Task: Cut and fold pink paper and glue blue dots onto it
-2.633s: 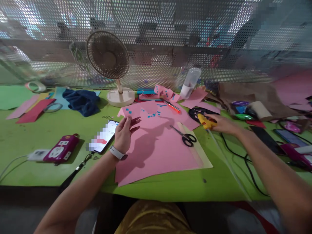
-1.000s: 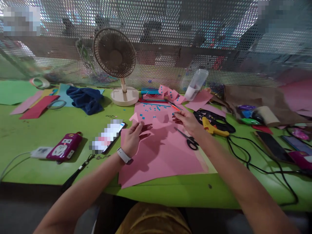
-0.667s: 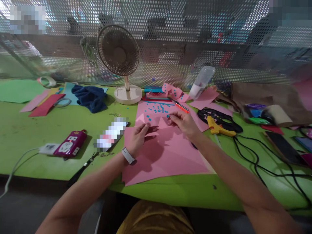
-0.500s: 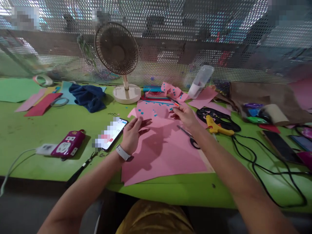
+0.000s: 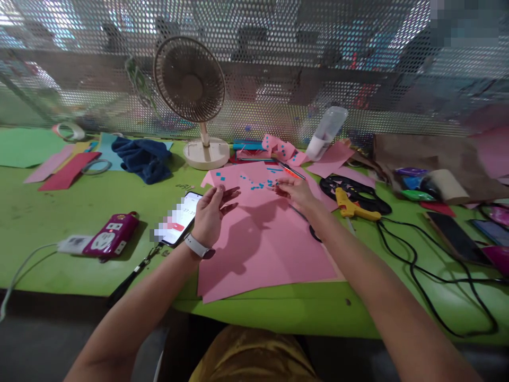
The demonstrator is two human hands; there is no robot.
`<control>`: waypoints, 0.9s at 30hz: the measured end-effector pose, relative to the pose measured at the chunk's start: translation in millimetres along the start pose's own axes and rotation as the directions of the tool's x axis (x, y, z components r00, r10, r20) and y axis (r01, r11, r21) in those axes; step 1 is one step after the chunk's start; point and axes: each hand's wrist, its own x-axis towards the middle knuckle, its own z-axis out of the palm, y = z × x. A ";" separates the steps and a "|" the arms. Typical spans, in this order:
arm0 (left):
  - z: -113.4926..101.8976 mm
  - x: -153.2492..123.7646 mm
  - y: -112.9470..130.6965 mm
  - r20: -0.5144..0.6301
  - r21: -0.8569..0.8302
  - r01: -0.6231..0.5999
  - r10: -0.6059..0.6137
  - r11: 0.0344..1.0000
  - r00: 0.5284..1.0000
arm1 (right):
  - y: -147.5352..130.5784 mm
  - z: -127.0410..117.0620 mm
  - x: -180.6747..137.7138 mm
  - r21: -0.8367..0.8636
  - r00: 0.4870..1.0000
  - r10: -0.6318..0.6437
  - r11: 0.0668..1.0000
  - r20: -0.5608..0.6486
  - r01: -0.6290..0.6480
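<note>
A large pink paper sheet (image 5: 270, 249) lies on the green table before me. Behind it is another pink paper piece (image 5: 233, 171), with small blue paper bits (image 5: 260, 185) scattered over it. My left hand (image 5: 210, 212), with a watch on its wrist, hovers over the sheet's left side; its fingers are apart and hold nothing visible. Reaching in from the right, my right hand (image 5: 294, 192) has its fingers stretched out beside the blue bits. Whether its fingertips touch one is too small to tell. Scissors (image 5: 313, 233) lie partly hidden under my right forearm.
A lit phone (image 5: 181, 220) and a purple power strip (image 5: 111, 236) are at left. A fan (image 5: 204, 154) and blue cloth (image 5: 145, 159) stand behind. To the right are a yellow glue gun (image 5: 353, 206), its looping black cord (image 5: 413, 260) and a clear bottle (image 5: 328, 132).
The rear pink piece has shifted slightly left, and the blue bits on it now lie more gathered near my right fingertips. Both hands have moved a little left.
</note>
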 end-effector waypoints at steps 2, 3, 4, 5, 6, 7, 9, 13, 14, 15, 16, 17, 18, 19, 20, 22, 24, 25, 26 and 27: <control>0.4 -0.8 -1.1 0.010 0.019 0.006 -0.007 1.000 1.000 | -1.6 -1.0 -3.7 0.005 1.000 -0.009 1.000 0.010 0.009; 0.7 -1.4 -1.9 0.016 0.027 0.010 -0.010 1.000 1.000 | -2.7 -1.7 -6.0 0.010 1.000 -0.018 1.000 0.015 0.017; 0.9 -2.0 -2.8 0.020 0.032 0.013 -0.014 0.999 1.000 | -4.1 -2.7 -8.5 0.014 0.999 -0.030 0.999 0.019 0.030; 1.3 -2.7 -4.0 0.021 0.033 0.019 -0.020 0.999 1.000 | -5.8 -4.0 -11.3 0.016 0.999 -0.046 0.999 0.021 0.045; 1.7 -3.6 -5.6 0.021 0.029 0.030 -0.030 0.999 0.999 | -8.2 -5.7 -14.4 0.015 0.998 -0.066 0.998 0.020 0.066; 2.2 -4.6 -7.5 0.019 0.022 0.046 -0.046 0.999 0.999 | -11.1 -7.5 -17.7 0.014 0.996 -0.091 0.996 0.011 0.091; 3.6 -7.3 -12.1 0.028 0.003 0.097 -0.097 0.995 0.995 | -18.4 -11.0 -25.4 0.020 0.989 -0.148 0.989 -0.015 0.148; 8.0 -14.2 -20.5 0.096 -0.007 0.235 -0.233 0.972 0.968 | -34.6 -7.3 -46.4 0.048 0.973 -0.230 0.972 -0.009 0.230; 9.1 -15.9 -21.7 0.113 -0.001 0.259 -0.257 0.966 0.960 | -37.6 -2.9 -52.6 0.042 0.972 -0.233 0.972 0.019 0.232; 10.1 -17.5 -22.4 0.128 0.008 0.275 -0.274 0.961 0.953 | -39.7 2.7 -58.8 0.031 0.971 -0.232 0.973 0.053 0.230; 10.8 -18.9 -22.8 0.139 0.019 0.282 -0.282 0.959 0.949 | -41.1 9.2 -64.8 0.014 0.970 -0.227 0.974 0.091 0.227; 11.2 -20.0 -22.9 0.146 0.031 0.282 -0.284 0.959 0.948 | -41.8 16.1 -70.5 0.000 0.966 -0.224 0.974 0.125 0.226; 11.4 -20.8 -22.8 0.151 0.042 0.278 -0.281 0.960 0.948 | -41.8 22.7 -75.6 -0.014 0.961 -0.228 0.972 0.154 0.233; 11.3 -21.3 -22.7 0.154 0.050 0.271 -0.275 0.961 0.949 | -41.6 28.8 -80.0 -0.026 0.956 -0.235 0.970 0.176 0.244; 11.0 -21.5 -22.7 0.157 0.054 0.263 -0.268 0.963 0.951 | -41.1 33.8 -83.7 -0.031 0.951 -0.245 0.967 0.189 0.255; 10.1 -21.3 -23.1 0.163 0.059 0.244 -0.250 0.968 0.954 | -40.3 40.7 -88.6 -0.024 0.945 -0.259 0.963 0.197 0.269; 9.3 -20.6 -23.9 0.168 0.062 0.225 -0.232 0.973 0.958 | -40.0 43.7 -90.9 -0.001 0.944 -0.269 0.962 0.191 0.275; 9.1 -20.3 -24.2 0.170 0.064 0.216 -0.224 0.974 0.960 | -39.9 44.4 -91.3 0.011 0.943 -0.275 0.961 0.188 0.278; 9.0 -20.2 -24.5 0.171 0.067 0.209 -0.218 0.976 0.961 | -39.9 44.9 -91.4 0.020 0.942 -0.279 0.960 0.185 0.280; 9.0 -20.3 -24.6 0.170 0.068 0.204 -0.213 0.977 0.962 | -39.8 45.4 -91.4 0.025 0.942 -0.280 0.960 0.182 0.280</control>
